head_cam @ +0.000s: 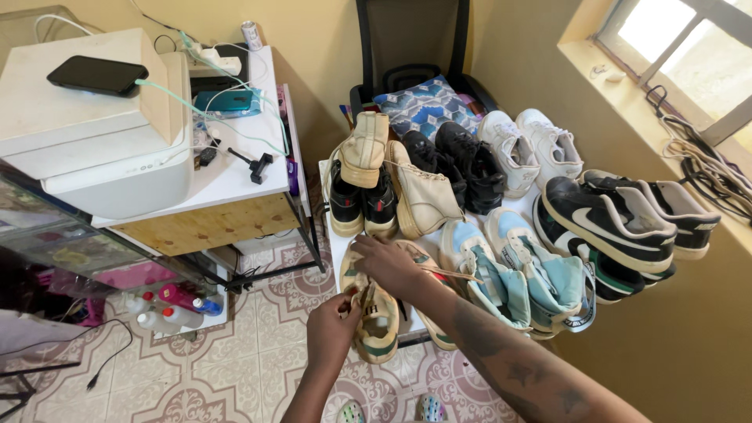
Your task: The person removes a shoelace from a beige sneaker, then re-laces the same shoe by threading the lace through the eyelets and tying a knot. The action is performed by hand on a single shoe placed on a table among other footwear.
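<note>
On the rack, both hands were lacing the cream sneaker point(377, 321): left hand point(333, 325) pinched the lace point(362, 300), right hand point(385, 262) clasped its collar; threading demanded steadiness.

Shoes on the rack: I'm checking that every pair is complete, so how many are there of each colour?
Tan boots: 2
Black-and-red shoes: 2
Black sneakers: 2
White sneakers: 2
Black-and-white sneakers: 2
Light blue high-tops: 2
Cream-and-green sneakers: 2
Total: 14 in clear view; more lie partly hidden under the black-and-white ones.
</note>
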